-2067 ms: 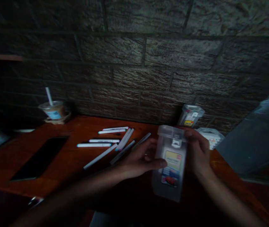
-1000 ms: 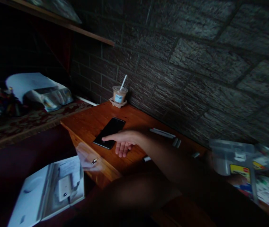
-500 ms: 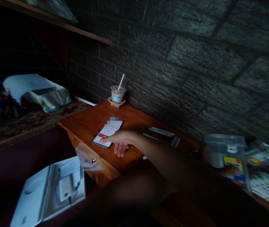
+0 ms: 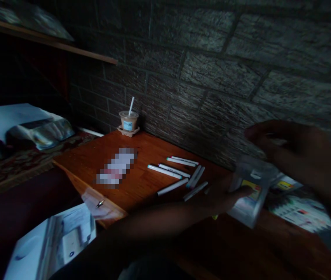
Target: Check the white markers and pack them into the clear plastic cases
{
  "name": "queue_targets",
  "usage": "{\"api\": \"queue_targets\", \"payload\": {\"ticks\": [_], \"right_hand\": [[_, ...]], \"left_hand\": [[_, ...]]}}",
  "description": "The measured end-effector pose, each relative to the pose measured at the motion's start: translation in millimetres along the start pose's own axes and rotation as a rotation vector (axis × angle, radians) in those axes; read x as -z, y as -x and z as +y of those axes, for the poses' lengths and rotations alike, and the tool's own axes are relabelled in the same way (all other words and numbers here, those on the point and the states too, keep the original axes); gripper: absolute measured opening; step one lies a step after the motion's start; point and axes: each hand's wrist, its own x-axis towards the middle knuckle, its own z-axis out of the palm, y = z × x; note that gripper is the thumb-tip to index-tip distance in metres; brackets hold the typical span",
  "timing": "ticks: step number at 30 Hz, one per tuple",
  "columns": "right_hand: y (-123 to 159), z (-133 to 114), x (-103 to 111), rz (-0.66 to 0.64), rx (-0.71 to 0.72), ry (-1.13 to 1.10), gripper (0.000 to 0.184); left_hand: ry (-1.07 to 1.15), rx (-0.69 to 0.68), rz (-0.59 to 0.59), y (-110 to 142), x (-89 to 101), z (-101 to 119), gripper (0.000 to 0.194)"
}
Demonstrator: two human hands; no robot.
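Note:
A clear plastic marker case [image 4: 245, 208] with a yellow-and-blue label stands tilted in my left hand [image 4: 223, 196], whose thumb presses on its front. Above the case top hovers my right hand [image 4: 296, 149], blurred, with loosely bent fingers apart and nothing visible in them. Its contact with the lid cannot be made out. Several white markers [image 4: 171, 171] with coloured ends lie on the wooden table [image 4: 150, 144], left of the case. A phone [image 4: 115, 169] with a lit, pixelated screen lies farther left.
At the table's far corner stands an iced drink cup [image 4: 129, 120] with a straw. A second clear case [image 4: 284, 184] and a pack of markers [image 4: 302, 214] lie at right. An opened white box [image 4: 51, 241] sits lower left. A stone wall [image 4: 212, 85] borders the table.
My right hand reached across to the phone, whose dark screen lit up, then came back to the right above the case. My left hand has kept hold of the case. The view swung left, then partly back.

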Motion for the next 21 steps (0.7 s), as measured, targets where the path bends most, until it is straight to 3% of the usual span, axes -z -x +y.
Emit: {"api": "queue_targets", "payload": {"ticks": [3,6,12,21], "right_hand": [[27.4,88.3,10.4,-0.116,-0.172,-0.097,0.063],[55.5,132.3,-8.8,-0.292,-0.142,-0.410,0.055],[88.0,140.4,-31.6,-0.296,-0.233,-0.770,0.054],[112.1,166.3,-53.2,-0.277,-0.401,-1.298,0.037]], "left_hand": [[-0.010,-0.037,-0.005,-7.8,1.6,-12.4,0.060],[-0.149,-0.107,-0.052,-7.7,9.2,-16.2,0.067],[-0.276,-0.048,-0.163,-6.0,19.2,-12.9,0.073],[-0.303,0.021,-0.250,-1.0,22.3,-6.2,0.062]]}}
